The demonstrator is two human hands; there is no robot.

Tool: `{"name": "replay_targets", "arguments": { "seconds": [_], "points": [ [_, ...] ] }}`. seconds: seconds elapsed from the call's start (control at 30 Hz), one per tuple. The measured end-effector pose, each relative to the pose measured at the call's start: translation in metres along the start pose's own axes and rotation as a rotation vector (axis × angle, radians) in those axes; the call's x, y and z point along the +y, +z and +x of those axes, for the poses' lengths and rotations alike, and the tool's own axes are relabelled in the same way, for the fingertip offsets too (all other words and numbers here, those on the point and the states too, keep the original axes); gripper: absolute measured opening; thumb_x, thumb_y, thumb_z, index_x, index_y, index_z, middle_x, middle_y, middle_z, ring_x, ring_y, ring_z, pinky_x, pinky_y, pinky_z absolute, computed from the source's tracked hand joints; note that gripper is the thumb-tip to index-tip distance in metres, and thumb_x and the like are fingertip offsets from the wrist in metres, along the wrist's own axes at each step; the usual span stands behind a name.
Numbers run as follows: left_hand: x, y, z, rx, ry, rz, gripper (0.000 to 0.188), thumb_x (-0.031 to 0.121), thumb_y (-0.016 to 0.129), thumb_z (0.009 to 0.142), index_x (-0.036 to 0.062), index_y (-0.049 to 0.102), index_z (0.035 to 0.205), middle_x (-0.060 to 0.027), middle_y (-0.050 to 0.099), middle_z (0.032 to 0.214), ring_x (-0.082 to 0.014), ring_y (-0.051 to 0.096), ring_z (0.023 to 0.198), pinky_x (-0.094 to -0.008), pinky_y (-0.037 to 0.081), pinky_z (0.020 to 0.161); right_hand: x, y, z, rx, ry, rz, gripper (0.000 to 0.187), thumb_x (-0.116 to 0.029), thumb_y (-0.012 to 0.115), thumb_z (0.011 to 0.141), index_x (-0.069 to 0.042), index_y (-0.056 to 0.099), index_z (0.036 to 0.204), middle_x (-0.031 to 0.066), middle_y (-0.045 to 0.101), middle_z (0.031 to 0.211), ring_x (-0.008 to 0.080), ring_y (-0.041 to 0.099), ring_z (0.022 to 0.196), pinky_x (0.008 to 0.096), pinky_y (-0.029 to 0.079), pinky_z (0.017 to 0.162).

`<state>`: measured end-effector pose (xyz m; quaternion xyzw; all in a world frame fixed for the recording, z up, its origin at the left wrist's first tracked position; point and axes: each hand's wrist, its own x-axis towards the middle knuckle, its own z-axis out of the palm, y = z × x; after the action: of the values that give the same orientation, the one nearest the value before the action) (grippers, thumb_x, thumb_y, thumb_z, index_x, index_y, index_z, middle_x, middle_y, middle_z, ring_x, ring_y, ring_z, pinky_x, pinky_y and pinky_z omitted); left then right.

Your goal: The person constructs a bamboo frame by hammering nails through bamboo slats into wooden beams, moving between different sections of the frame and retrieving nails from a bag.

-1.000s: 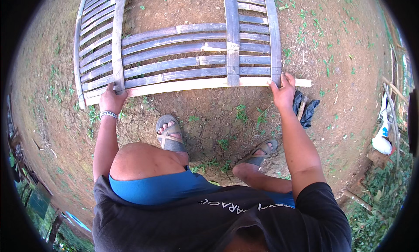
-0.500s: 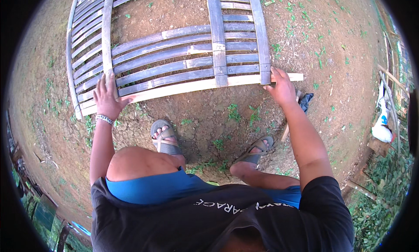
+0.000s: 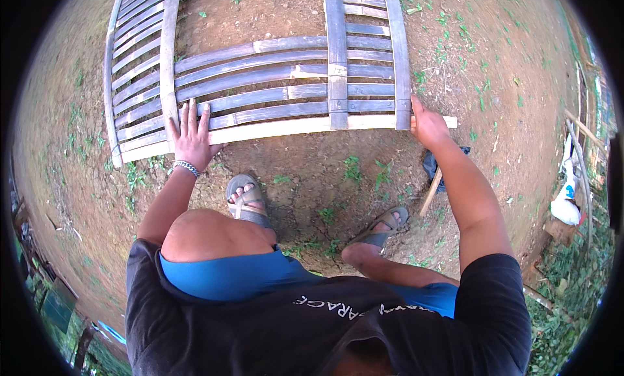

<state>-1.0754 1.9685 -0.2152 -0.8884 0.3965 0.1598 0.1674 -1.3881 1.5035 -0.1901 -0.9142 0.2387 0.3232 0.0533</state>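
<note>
A weathered bamboo slat frame lies on the ground in front of me, its long slats running across several uprights. Along its near edge runs a pale, fresh bamboo strip, whose right end sticks out past the outer upright. My left hand lies with fingers spread over the strip and the lowest slats, just right of the left inner upright. At the other end, my right hand closes round the strip beside the outer right upright; its fingertips are partly hidden.
A wooden handle and black plastic lie on the bare soil below my right forearm. My sandalled feet stand just short of the frame. White sacking, poles and greenery line the right side.
My left hand has shifted right along the strip, past the left inner upright. My right hand has closed in on the strip's end. The frame sits slightly farther right in view.
</note>
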Motion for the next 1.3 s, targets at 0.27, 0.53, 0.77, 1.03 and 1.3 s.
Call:
{"name": "replay_targets", "arguments": {
  "seconds": [0.27,0.53,0.77,1.03,1.3],
  "points": [
    [-0.004,0.006,0.000,0.040,0.028,0.001,0.106,0.058,0.075,0.074,0.0137,0.028,0.156,-0.0170,0.016,0.165,-0.0333,0.016,0.153,-0.0666,0.012,0.118,0.004,0.004,0.002,-0.008,-0.013,-0.076,0.069,-0.016,0.067,0.085,-0.007,0.036,0.145,0.0208,0.065,0.121,0.0361,0.067,0.100,0.0473,0.055,0.085],
    [0.003,0.000,0.003,-0.039,-0.018,0.010,0.106,0.059,0.076,0.074,0.0181,0.026,0.158,-0.0138,0.014,0.166,-0.0315,0.014,0.153,-0.0662,0.008,0.119,-0.013,0.011,-0.026,0.376,0.205,0.223,0.084,-0.013,0.077,0.077,-0.005,0.034,0.149,0.0232,0.056,0.132,0.0368,0.051,0.126,0.0470,0.037,0.112],
    [-0.007,0.010,0.003,0.034,0.008,-0.087,0.100,0.039,0.081,0.075,0.0246,0.027,0.157,-0.0153,0.016,0.165,-0.0327,0.015,0.154,-0.0669,0.006,0.119,-0.013,0.172,-0.104,0.512,1.019,0.356,0.077,-0.022,0.076,0.076,0.003,0.042,0.140,0.0269,0.051,0.134,0.0430,0.048,0.126,0.0485,0.041,0.107],
    [-0.020,0.022,-0.011,0.128,0.046,-0.165,0.104,0.061,0.077,0.071,0.0235,0.029,0.156,-0.0163,0.019,0.164,-0.0347,0.018,0.152,-0.0685,0.010,0.117,-0.011,0.168,-0.114,0.137,1.356,0.346,0.068,-0.027,0.067,0.082,0.000,0.041,0.138,0.0279,0.049,0.133,0.0432,0.053,0.122,0.0492,0.046,0.102],
    [-0.017,0.010,-0.010,0.135,0.050,-0.238,0.112,0.077,0.066,0.072,0.0153,0.027,0.157,-0.0168,0.017,0.165,-0.0341,0.014,0.153,-0.0638,0.006,0.120,0.063,0.211,-0.114,0.059,1.328,0.666,0.062,-0.017,0.066,0.081,0.006,0.038,0.131,0.0312,0.054,0.129,0.0393,0.061,0.114,0.0462,0.050,0.095]
  ]
}}
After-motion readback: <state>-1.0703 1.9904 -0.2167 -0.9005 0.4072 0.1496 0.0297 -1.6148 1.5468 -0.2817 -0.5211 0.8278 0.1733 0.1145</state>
